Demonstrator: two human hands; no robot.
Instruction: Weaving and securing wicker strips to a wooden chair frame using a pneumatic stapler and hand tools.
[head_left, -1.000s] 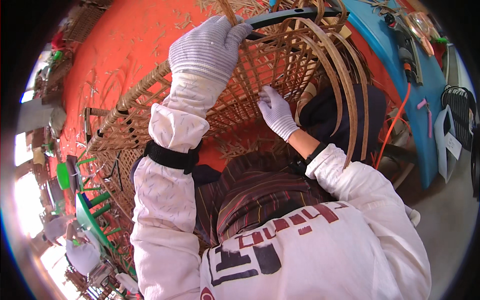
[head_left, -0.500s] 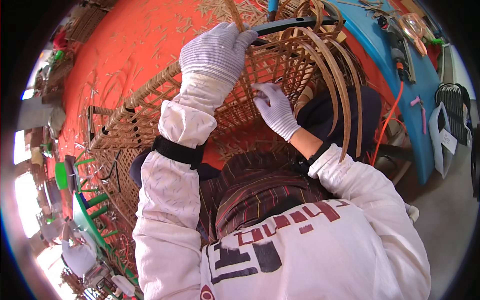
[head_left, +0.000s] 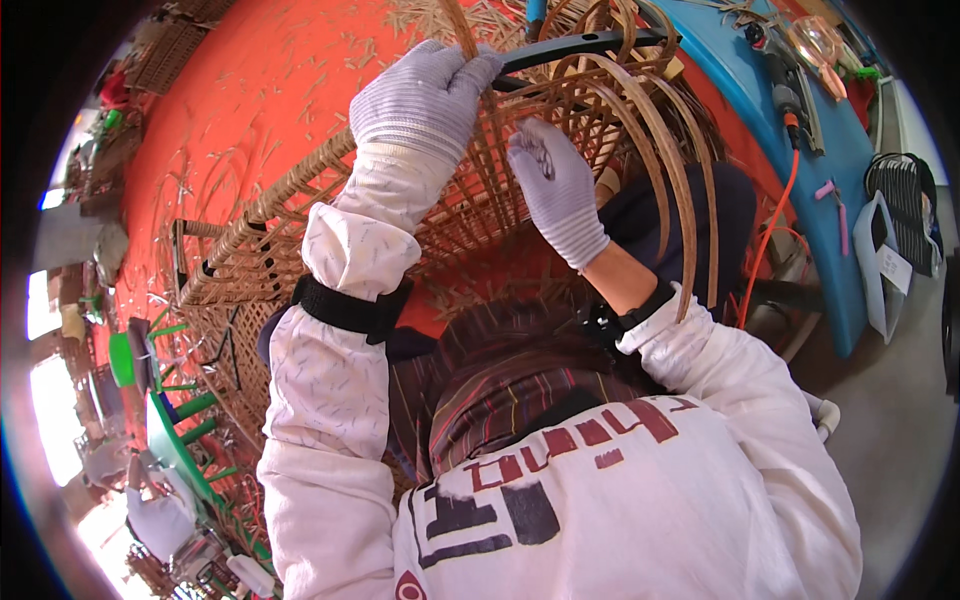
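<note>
A large brown woven basket frame [head_left: 285, 190], of rattan-like strips, lies tilted in front of me. At its upper edge my left hand [head_left: 420, 95], in a striped pale glove, is closed round a brown rattan strip [head_left: 457, 28] that sticks up past the fingers. Beside that hand runs a black metal bar [head_left: 585, 47] of the frame. My right hand [head_left: 562, 185], gloved the same way, is raised close to the weave, fingers loosely curled and apart from the thumb; nothing shows in it. Long loose strips [head_left: 665, 150] arch down to its right.
Strip offcuts litter the red floor [head_left: 300, 80]. On the right, a blue table [head_left: 835, 240] bears a power tool [head_left: 780, 85] with an orange cord [head_left: 785, 210], and a pink tool [head_left: 838, 215]. Green furniture [head_left: 185, 440] and a person [head_left: 165, 515] are at lower left.
My right hand has lifted and turned its fingers upward, away from the weave they pointed into. My left hand stays on the strip, slightly shifted left in view.
</note>
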